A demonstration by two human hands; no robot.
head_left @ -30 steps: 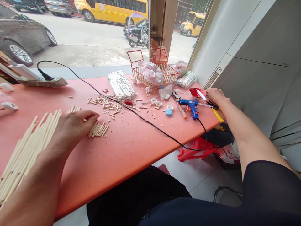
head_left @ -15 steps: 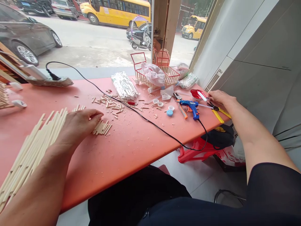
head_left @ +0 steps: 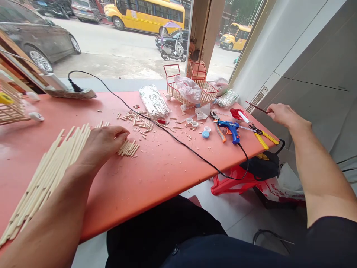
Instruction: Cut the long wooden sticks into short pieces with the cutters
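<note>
My right hand (head_left: 281,113) is raised past the table's right end, its fingers closed on a thin dark red stick (head_left: 256,107) that points left. Below that stick's tip sits a small red dish (head_left: 237,114) with a white strip across it. My left hand (head_left: 104,141) lies over long pale wooden sticks (head_left: 52,169), fingers curled and thumb against them. What those fingers hold, if anything, is hidden. A row of short cut sticks (head_left: 128,148) lies right beside its fingertips.
On the red table (head_left: 150,178) are a blue hot glue gun (head_left: 230,128) with a black cord, yellow-handled pliers (head_left: 263,137), orange-handled pliers (head_left: 219,126), bottle caps (head_left: 205,133), scattered stick pieces (head_left: 136,121) and small stick-built carts (head_left: 192,89). A power strip (head_left: 72,93) stands back left.
My right hand has lifted off the area by the red dish and moved right with the dark red stick. My left hand stays on the wooden sticks. The whole view has shifted slightly.
</note>
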